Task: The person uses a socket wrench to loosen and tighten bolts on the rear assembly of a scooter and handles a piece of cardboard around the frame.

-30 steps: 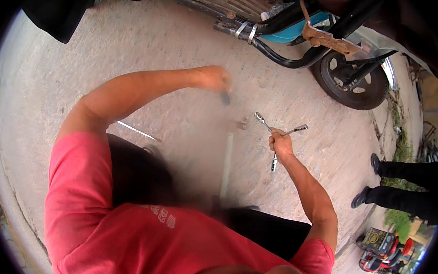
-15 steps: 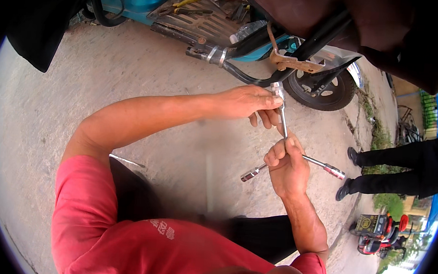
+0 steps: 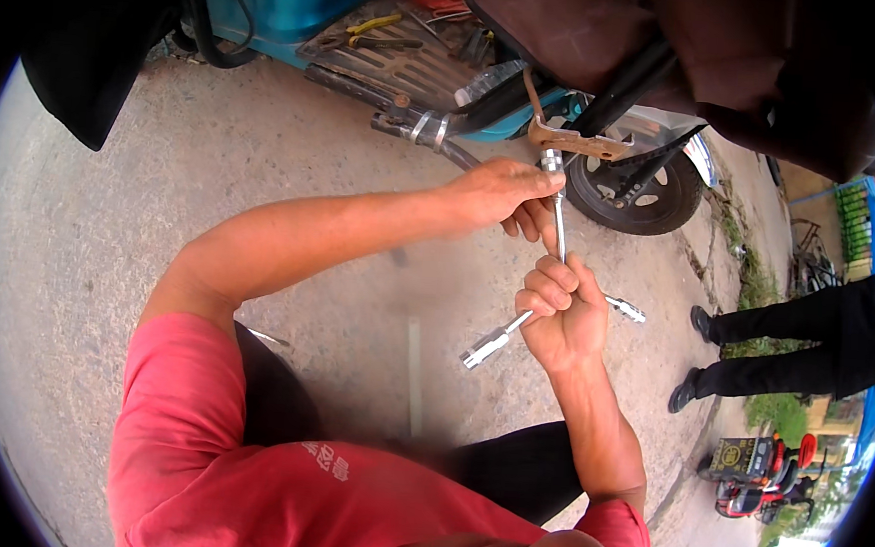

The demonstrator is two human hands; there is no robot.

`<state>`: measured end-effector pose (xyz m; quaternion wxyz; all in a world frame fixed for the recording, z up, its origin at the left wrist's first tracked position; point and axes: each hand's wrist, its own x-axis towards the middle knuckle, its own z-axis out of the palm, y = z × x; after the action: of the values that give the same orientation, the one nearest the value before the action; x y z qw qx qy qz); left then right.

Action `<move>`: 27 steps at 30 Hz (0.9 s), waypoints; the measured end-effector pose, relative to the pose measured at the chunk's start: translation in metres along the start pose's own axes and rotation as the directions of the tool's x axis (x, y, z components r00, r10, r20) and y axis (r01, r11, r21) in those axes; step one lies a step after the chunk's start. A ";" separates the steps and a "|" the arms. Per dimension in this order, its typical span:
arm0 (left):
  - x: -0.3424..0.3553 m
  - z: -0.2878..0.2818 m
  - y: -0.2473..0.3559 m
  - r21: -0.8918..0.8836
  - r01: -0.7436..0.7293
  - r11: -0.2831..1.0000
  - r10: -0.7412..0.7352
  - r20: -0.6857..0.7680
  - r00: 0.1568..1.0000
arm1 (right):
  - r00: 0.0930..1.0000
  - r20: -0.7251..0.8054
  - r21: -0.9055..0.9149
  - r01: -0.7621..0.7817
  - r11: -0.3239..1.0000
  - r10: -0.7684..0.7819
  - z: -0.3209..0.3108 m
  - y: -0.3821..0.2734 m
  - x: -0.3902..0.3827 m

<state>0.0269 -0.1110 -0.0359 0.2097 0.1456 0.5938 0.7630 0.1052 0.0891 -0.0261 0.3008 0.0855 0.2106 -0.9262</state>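
A chrome three-way socket wrench is held between my two hands. My left hand pinches its upper arm close to the socket, thumb along the metal. My right hand is closed around the hub, with the other two arms sticking out on either side of the fist. The upper socket sits at the lower edge of a rusty bracket on a teal scooter; I cannot tell whether it is seated on a bolt there.
Pliers with yellow handles and other tools lie on the scooter's footboard. The scooter's wheel stands right of the bracket. A long metal tool lies on the concrete. A person in black trousers stands at right, near a parked red vehicle.
The socket has come up to the rusty bracket. The wrench has turned, so its two lower arms point differently. Both hands still hold it, my right slightly higher and further left.
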 end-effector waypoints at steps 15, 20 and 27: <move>0.010 -0.002 -0.014 -0.059 0.007 0.998 -0.004 0.037 0.999 | 0.955 0.032 -0.826 0.191 0.529 -0.296 -0.004 -0.001 0.013; 0.013 0.006 -0.016 -0.025 0.012 1.000 -0.013 -0.021 1.000 | 0.825 0.424 -0.800 0.148 -0.581 -0.373 0.001 0.000 0.011; 0.018 0.009 -0.007 0.083 0.066 0.994 -0.059 -0.080 0.995 | 0.901 0.283 -0.772 0.010 -0.635 -0.330 0.020 -0.006 -0.002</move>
<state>0.0171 -0.0929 -0.0412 0.2040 0.1061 0.6378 0.7351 0.1026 0.0856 -0.0054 -0.0066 -0.1881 0.9486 -0.2545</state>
